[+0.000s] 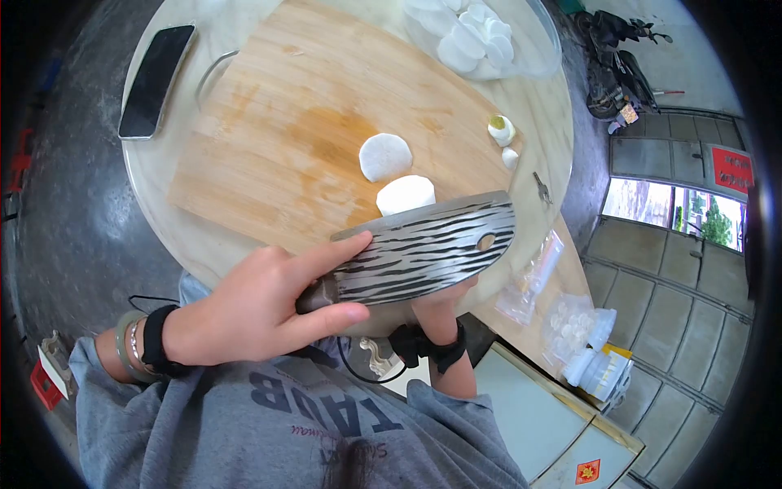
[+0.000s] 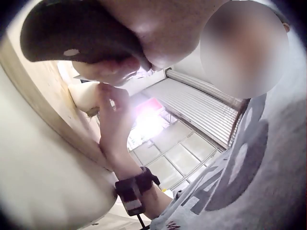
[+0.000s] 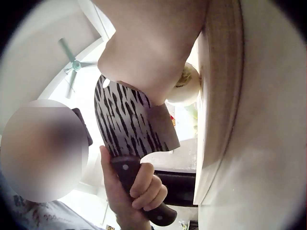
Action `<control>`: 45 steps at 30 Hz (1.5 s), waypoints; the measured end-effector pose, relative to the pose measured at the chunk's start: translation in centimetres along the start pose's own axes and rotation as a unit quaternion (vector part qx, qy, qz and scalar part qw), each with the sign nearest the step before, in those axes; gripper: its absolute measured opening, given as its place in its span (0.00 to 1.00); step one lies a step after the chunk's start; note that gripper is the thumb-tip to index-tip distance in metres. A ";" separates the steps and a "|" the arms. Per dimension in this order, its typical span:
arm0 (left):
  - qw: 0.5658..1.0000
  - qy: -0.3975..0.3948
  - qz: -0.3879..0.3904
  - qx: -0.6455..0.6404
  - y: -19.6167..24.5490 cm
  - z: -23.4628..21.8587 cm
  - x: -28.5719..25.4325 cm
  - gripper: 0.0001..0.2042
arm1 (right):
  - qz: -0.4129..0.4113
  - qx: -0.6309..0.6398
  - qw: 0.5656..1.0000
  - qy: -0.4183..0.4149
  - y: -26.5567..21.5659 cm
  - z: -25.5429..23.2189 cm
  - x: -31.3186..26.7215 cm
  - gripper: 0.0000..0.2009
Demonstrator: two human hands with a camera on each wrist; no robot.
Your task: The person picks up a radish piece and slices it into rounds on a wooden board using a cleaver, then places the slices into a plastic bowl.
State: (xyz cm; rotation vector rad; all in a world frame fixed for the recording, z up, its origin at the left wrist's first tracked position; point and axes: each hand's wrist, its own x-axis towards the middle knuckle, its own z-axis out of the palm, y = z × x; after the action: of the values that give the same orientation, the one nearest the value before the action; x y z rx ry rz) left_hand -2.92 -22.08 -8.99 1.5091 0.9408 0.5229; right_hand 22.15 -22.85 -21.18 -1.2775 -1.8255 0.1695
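Note:
A wide cleaver (image 1: 428,248) with dark streaks is held flat-side up by the left hand (image 1: 244,306), index finger along the blade. Its dark handle (image 2: 72,31) fills the upper left wrist view, and the left hand (image 3: 139,191) wraps it in the right wrist view. Beside the blade's edge a thick white vegetable piece (image 1: 406,196) lies on the wooden board (image 1: 269,147), a round white slice (image 1: 385,157) just beyond. The right hand (image 1: 444,306) is mostly hidden under the blade; in the left wrist view the right hand (image 2: 115,115) holds the white piece (image 2: 85,96) with bent fingers.
A clear bowl (image 1: 556,49) of white slices stands beyond the board. Two small end pieces (image 1: 501,130) lie at its right edge, near keys (image 1: 542,189). A phone (image 1: 158,81) is at left; a plastic bag (image 1: 533,277) and containers (image 1: 599,367) sit at lower right.

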 end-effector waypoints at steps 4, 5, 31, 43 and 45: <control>0.999 -0.031 -0.033 0.031 0.6 -0.3 0.1 0.32 | 0.059 0.086 0.994 0.035 -0.1 0.4 -0.4 0.16; 0.998 -0.031 -0.034 0.030 0.5 -0.3 0.2 0.32 | 0.086 0.114 0.989 0.050 -0.1 0.6 -0.6 0.14; 0.984 -0.075 -0.161 0.002 -0.2 -2.6 -2.5 0.36 | -0.048 -0.044 0.998 0.004 -3.7 -0.9 5.0 0.15; 0.981 -0.100 -0.150 0.073 1.5 -2.7 -1.8 0.45 | 0.049 0.111 0.987 -0.106 -3.2 -2.9 5.8 0.14; 0.979 -0.098 -0.166 0.068 1.6 -2.5 -1.4 0.46 | 0.029 0.115 0.986 -0.119 -2.8 -3.1 5.9 0.13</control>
State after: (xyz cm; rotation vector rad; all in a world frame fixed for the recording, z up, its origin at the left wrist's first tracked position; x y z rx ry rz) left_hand -5.24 -21.62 -6.71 1.4545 1.0605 0.0686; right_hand 21.92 -20.42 -14.36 -1.1855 -1.9044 0.5701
